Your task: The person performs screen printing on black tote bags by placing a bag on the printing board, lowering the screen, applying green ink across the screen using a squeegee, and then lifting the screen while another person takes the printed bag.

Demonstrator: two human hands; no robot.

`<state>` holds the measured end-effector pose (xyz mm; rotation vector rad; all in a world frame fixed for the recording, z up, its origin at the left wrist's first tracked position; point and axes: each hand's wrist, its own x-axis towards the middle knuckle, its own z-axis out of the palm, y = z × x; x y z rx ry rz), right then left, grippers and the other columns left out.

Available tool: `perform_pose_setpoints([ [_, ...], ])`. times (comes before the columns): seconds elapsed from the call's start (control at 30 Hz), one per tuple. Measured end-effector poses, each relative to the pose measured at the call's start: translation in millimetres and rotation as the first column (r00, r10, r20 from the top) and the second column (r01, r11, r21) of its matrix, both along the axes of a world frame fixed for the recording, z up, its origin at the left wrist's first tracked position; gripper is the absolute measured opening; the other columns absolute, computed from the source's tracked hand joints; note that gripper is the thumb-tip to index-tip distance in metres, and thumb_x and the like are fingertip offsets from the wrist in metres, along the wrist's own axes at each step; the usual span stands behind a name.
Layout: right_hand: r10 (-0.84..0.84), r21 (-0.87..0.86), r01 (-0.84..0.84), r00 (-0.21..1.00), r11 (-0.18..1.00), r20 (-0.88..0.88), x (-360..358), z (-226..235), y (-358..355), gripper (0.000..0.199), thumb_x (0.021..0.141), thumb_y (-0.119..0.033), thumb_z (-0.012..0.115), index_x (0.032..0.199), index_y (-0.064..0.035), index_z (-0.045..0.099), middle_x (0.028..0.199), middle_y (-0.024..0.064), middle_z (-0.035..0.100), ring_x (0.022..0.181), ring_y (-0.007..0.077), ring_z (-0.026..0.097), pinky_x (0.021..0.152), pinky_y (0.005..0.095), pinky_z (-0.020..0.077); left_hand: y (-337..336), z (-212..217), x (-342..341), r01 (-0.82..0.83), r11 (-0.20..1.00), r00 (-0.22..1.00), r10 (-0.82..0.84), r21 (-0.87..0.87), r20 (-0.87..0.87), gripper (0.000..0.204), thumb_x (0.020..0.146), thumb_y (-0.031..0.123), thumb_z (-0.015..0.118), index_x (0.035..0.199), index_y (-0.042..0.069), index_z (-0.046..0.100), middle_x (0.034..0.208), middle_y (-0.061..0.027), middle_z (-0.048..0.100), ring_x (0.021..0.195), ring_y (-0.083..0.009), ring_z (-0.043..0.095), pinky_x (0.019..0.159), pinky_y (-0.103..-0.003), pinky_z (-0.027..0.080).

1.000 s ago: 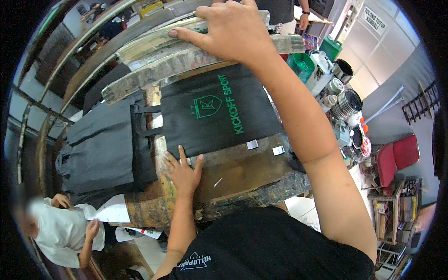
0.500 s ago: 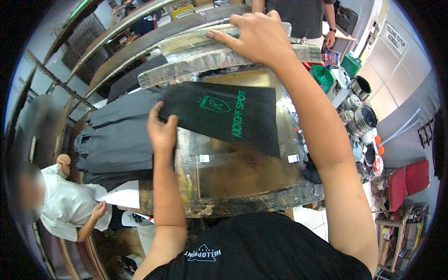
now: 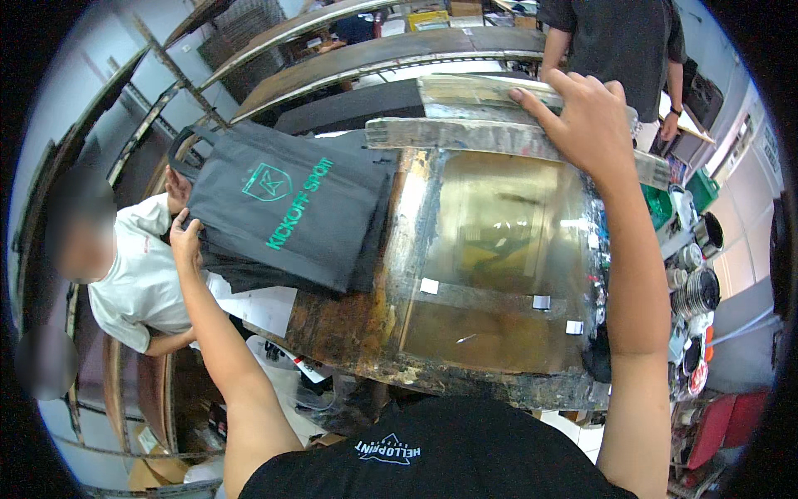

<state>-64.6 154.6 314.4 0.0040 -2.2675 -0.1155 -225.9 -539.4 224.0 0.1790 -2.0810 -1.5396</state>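
In the head view, the left hand (image 3: 187, 237) pinches the bag (image 3: 278, 208), which lies over other bags (image 3: 380, 195) at the desk's (image 3: 349, 326) left. If its print (image 3: 301, 204) is wet, touching could smear it. The right hand (image 3: 588, 125) grips the raised frame (image 3: 474, 133); slipping fingers could drop it.

Past the fingers of the right hand (image 3: 586, 125), 1 standing person (image 3: 619, 41) is cut off above; left of the left hand's (image 3: 186, 239) fingers, 1 co-worker's head (image 3: 83, 220) is blurred.
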Motion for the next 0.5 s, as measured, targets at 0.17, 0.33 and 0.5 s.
perform_pose_setpoints([
  [0.17,0.034,-0.033,-0.033,0.999,0.999,0.022,-0.1,6.8,-9.6,0.063,0.095,-0.064,0.057,0.091,-0.003,0.071,0.088,0.0174,0.072,0.09,0.0331,0.069,0.085,0.0466,0.0417,-83.6,-45.8,4.5,-0.392,0.87,0.92,0.368,-0.298,-0.137,0.077,0.074,-0.002,0.066,0.149,-0.001,0.048,0.132,-0.023,0.061,0.114,-0.0324,0.063,0.098,-0.039,0.051],
  [0.33,-0.009,-0.034,0.011,0.999,0.999,0.048,6.3,5.6,-7.5,0.061,0.096,-0.062,0.058,0.098,-0.0032,0.073,0.088,0.0149,0.071,0.09,0.0337,0.068,0.086,0.047,0.042,98.6,-56.0,72.1,-0.741,0.52,0.635,0.335,-0.426,-0.696,0.038,0.098,0.021,0.068,0.13,0.001,0.062,0.125,-0.0224,0.065,0.117,-0.0383,0.061,0.105,-0.049,0.045],
  [0.5,-0.027,0.008,0.026,0.995,1.0,0.099,1.4,3.6,-7.3,0.058,0.096,-0.06,0.059,0.102,-0.0043,0.073,0.092,0.015,0.071,0.094,0.0345,0.067,0.087,0.0475,0.0419,254.8,-118.6,146.1,0.09,0.554,0.869,-0.449,-0.828,-0.206,0.018,0.096,0.018,0.07,0.103,0.001,0.071,0.103,-0.0154,0.072,0.095,-0.035,0.069,0.09,-0.045,0.054],
])
